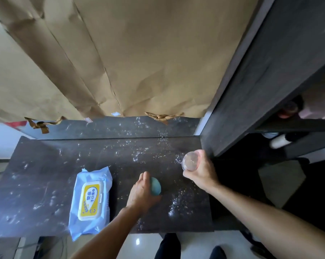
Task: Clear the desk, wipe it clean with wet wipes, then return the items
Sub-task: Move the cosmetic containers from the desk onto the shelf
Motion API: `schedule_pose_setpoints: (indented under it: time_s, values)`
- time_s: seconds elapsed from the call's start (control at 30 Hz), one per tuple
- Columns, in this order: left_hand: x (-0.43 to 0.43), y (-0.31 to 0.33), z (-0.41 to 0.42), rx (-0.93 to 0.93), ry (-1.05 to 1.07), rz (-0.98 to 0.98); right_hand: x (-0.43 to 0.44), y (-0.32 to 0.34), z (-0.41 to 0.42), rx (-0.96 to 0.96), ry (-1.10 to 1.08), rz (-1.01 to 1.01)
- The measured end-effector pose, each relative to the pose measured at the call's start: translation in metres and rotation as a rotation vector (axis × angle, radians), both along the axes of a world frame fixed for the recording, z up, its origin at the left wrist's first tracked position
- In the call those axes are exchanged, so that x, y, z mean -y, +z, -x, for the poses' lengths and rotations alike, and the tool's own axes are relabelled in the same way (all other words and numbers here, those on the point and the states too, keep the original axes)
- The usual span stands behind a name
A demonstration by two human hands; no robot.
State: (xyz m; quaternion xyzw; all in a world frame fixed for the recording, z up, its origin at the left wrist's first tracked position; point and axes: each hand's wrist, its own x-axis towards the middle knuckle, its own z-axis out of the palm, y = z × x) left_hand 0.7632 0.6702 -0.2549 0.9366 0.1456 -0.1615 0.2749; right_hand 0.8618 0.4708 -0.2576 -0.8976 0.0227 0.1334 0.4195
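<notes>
Dark desk (45, 174), speckled white, brown paper (148, 62) behind. Right of the wet wipes pack (90, 200), left hand (141, 193) clasps a teal object (156, 186); farther right, right hand (201, 171) grips a clear cup (189, 161).

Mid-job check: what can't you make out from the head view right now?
1. Teal object: mostly covered by the left hand; its identity is unclear.
2. Clear container: its body is hidden by the right hand; contents unclear.
3. Shelf items, right: too dark and blurred to name.
4. Desk: left end cut off by the frame edge.
</notes>
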Motion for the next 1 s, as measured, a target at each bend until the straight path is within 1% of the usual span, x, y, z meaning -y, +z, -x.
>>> schedule_pose_setpoints:
  time_s: [0.13, 0.27, 0.4, 0.53, 0.6, 0.67, 0.8, 0.93, 1.0]
  values:
    - [0.026, 0.015, -0.003, 0.037, 0.049, 0.036, 0.051, 0.007, 0.027, 0.051, 0.134, 0.074]
    - [0.071, 0.028, -0.008, 0.063, 0.062, 0.053, 0.107, 0.022, 0.041, 0.09, 0.207, 0.118]
    - [0.123, 0.035, -0.007, 0.091, 0.078, 0.067, 0.162, 0.041, 0.037, 0.147, 0.157, 0.078]
    - [0.166, 0.04, -0.006, 0.106, 0.094, 0.103, 0.197, 0.058, 0.007, 0.209, 0.067, 0.006]
    - [0.181, 0.043, -0.002, 0.122, 0.104, 0.126, 0.203, 0.065, -0.015, 0.192, 0.048, -0.008]
    - [0.192, 0.048, 0.004, 0.127, 0.098, 0.131, 0.202, 0.068, -0.038, 0.165, 0.032, 0.026]
    - [0.203, 0.055, 0.02, 0.14, 0.089, 0.11, 0.181, 0.057, -0.073, 0.193, 0.011, 0.146]
    - [0.2, 0.056, 0.035, 0.174, 0.109, 0.087, 0.159, 0.044, -0.098, 0.11, 0.02, 0.324]
    - [0.196, 0.056, 0.04, 0.184, 0.127, 0.075, 0.152, 0.036, -0.109, 0.106, 0.02, 0.359]
